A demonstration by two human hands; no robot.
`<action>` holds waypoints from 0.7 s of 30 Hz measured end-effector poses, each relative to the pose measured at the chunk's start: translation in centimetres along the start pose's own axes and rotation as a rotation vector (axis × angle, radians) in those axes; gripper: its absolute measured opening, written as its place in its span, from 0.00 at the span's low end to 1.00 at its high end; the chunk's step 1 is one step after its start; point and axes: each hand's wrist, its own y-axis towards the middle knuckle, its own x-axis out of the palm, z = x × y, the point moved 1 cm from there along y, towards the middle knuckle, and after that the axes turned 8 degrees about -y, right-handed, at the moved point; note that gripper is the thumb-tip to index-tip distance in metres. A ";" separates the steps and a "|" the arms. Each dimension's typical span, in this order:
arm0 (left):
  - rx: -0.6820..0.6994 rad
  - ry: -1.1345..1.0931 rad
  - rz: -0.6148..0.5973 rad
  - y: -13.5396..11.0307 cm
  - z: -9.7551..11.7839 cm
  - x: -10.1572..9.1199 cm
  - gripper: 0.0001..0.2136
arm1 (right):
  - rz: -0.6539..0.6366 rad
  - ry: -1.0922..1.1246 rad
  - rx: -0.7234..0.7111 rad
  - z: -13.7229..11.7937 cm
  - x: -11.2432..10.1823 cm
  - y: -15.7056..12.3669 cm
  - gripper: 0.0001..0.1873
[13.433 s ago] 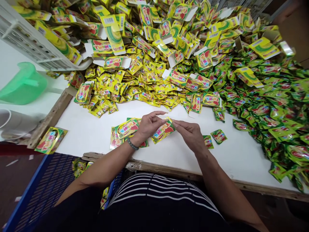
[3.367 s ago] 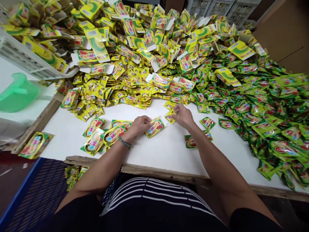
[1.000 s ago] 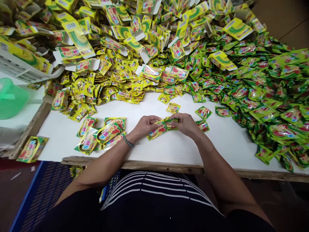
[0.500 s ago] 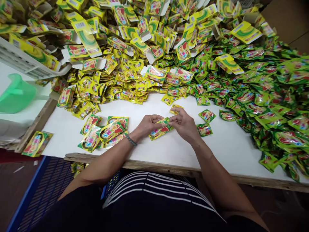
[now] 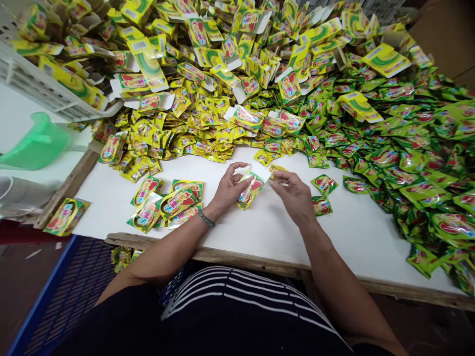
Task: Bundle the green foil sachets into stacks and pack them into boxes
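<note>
My left hand (image 5: 228,190) grips a small yellow-green printed carton (image 5: 251,187) with its white end flap open, held just above the white table (image 5: 260,227). My right hand (image 5: 293,195) sits right beside the carton's open end, fingers curled; whether it holds anything is hidden. A yellow sachet (image 5: 277,169) lies just beyond its fingertips. Two green sachets (image 5: 322,205) lie to the right of that hand. Several filled cartons (image 5: 166,200) are stacked to the left of my left wrist.
A large heap of yellow sachets (image 5: 193,133), green sachets (image 5: 408,148) and open cartons (image 5: 230,54) covers the far and right table. A white crate (image 5: 40,86) and green plastic scoop (image 5: 37,146) stand left. A blue crate (image 5: 55,301) sits below the table's wooden edge.
The carton has tilted more upright in my left hand and its white flap now shows open. My right hand has drawn a little away from the carton's end.
</note>
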 end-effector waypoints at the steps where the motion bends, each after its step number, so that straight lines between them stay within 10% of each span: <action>1: 0.005 -0.002 -0.004 0.0 0.1 0.0 0.30 | -0.056 -0.004 0.007 0.1 0.3 -0.2 0.17; 7: -0.038 0.032 -0.086 -0.2 0.3 -0.2 0.24 | -0.334 0.024 0.075 0.1 1.1 -0.8 0.18; 21: -0.100 0.062 0.013 -0.2 0.1 0.1 0.29 | -0.215 0.036 0.139 -0.3 1.0 -0.4 0.16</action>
